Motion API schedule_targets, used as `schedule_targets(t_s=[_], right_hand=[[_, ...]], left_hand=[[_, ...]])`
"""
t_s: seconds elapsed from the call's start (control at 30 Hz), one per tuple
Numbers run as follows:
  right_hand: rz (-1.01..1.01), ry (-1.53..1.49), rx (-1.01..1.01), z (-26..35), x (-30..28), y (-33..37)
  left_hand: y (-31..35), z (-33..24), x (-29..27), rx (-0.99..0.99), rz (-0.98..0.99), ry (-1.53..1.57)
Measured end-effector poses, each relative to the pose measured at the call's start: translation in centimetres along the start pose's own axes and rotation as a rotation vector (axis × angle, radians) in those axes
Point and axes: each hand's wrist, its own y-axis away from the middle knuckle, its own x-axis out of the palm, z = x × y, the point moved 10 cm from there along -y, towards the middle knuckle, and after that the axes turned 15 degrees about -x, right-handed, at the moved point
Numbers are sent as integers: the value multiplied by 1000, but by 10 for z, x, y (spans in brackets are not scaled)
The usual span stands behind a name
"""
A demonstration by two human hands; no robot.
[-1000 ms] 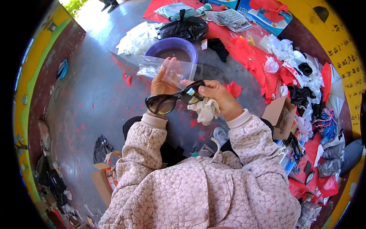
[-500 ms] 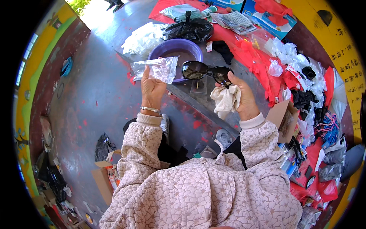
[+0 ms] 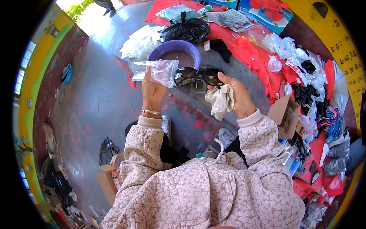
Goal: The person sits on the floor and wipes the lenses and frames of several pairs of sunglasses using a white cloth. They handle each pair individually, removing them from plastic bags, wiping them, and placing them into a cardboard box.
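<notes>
Right hand [image 3: 241, 95] grips dark sunglasses [image 3: 209, 77] and a pale cloth [image 3: 221, 100]; left hand [image 3: 152, 93] holds a clear plastic bag [image 3: 163, 70]. One second ago the sunglasses crossed the left wrist; now the hands have parted, leaving them just beside the bag at its 3 o'clock, a purple basin [image 3: 196, 57] at their 11 o'clock.

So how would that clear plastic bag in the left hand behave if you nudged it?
The clear plastic bag would probably flex and crumple, as its thin film already shows creases. It looks light for its size, being see-through and held up by the left hand alone. Its glossy shine suggests it may be a bit slippery.
</notes>
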Motion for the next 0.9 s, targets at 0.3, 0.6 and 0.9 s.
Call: schedule_targets(t_s=[0.3, 0.6, 0.9], right_hand=[[-10, -35, 94, -3, -4, -1], [-32, 5, 27, 9, -9, -3], [-25, -60, 37, 2, -8, -6]], left_hand=[[4, 7, 4, -27, -14, -56], [3, -2, 7, 51, -8, -249], [14, -5, 30, 221, 12, -554]])
